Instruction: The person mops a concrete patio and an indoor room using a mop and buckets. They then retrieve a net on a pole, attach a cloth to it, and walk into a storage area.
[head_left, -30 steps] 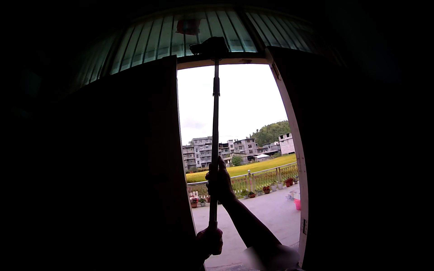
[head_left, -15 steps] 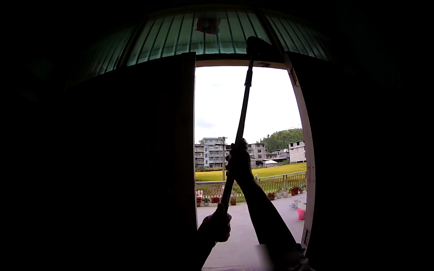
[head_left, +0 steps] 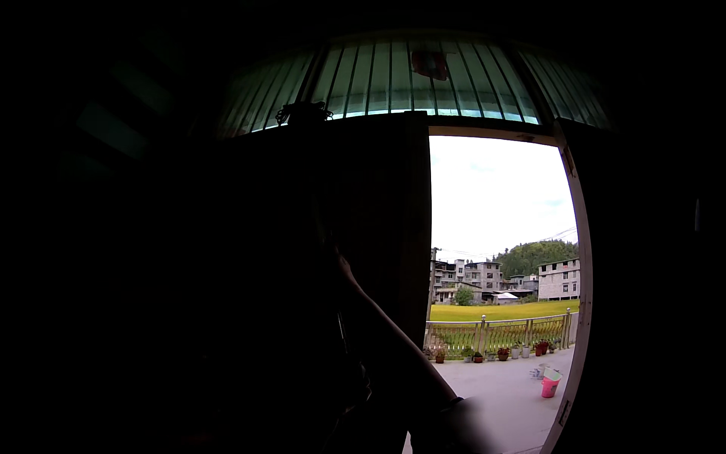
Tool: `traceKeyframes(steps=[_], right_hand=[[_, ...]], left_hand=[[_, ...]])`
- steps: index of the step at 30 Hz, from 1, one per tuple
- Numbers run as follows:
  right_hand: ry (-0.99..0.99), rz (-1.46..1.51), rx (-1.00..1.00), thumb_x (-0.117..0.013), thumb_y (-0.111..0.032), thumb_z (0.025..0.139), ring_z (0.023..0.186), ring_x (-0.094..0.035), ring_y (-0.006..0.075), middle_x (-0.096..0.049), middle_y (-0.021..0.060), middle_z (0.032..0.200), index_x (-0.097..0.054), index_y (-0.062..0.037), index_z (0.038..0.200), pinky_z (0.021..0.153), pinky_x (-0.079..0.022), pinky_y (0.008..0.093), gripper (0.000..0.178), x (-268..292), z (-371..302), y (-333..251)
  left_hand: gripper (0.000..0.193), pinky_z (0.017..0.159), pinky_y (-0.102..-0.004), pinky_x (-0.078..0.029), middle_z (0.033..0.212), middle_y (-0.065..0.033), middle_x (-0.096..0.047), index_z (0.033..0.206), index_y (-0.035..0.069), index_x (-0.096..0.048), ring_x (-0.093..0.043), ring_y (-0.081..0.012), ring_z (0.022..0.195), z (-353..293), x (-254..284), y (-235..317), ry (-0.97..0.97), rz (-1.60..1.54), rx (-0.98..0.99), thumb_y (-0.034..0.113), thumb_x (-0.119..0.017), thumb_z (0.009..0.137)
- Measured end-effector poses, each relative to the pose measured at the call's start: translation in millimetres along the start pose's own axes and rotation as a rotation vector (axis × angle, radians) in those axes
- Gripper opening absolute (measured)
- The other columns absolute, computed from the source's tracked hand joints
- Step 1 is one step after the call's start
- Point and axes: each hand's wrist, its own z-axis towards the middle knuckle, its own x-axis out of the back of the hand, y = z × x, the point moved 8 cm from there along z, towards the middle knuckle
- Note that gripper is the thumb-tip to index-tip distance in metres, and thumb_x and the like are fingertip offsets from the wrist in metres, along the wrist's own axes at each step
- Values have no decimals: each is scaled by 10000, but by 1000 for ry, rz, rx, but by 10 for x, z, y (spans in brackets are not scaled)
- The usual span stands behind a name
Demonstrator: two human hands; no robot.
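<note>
My right forearm rises from the lower edge toward the upper left. My right hand (head_left: 338, 257) is almost lost in the dark in front of the left door leaf (head_left: 417, 227). Above it, the dark, loop-edged head of a long pole (head_left: 305, 113) stands out in silhouette against the green window panes (head_left: 370, 79), at the top of the door frame. The pole's shaft cannot be made out, and darkness hides my right fingers. I cannot make out my left hand; only faint lit edges show beside the right forearm.
An open doorway lies right of centre, with its right jamb (head_left: 578, 227) lit. Outside are a paved yard (head_left: 491, 386), a pink bucket (head_left: 550, 387), potted plants (head_left: 503, 353) along a railing (head_left: 522, 331), a yellow field and buildings. A dark red thing (head_left: 429, 65) shows at the panes.
The view has turned left, so the doorway now sits further right. The pole's head has moved left along the door top. Both hands, seen gripping the pole before, have gone into darkness.
</note>
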Motion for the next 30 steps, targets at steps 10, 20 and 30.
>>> traceKeyframes(steps=[10,20,30], right_hand=[[-56,-18,122,-396,-285,914,695,-525,103,-514,58,815,-407,-59,1162,530,-456,273,335,-100,81,83],[386,-265,357,-486,-156,891,611,-519,102,-513,25,779,-458,-101,1083,505,-465,264,202,1444,-457,-1079],[657,-375,597,-356,-325,935,397,-429,103,-438,-13,625,-414,-130,931,326,-387,265,204,2980,-1505,-1539]], left_hand=[[495,341,-301,-350,463,12,-409,701,148,-507,-409,-147,347,-306,174,383,92,256,70,542,-279,895],[534,314,-274,-301,470,0,-424,738,102,-533,-375,-121,320,420,-469,-131,-144,410,216,567,-314,885],[457,308,-247,-140,427,53,-227,642,175,-375,-169,-82,310,1044,-635,-1354,-182,329,500,566,-354,878]])
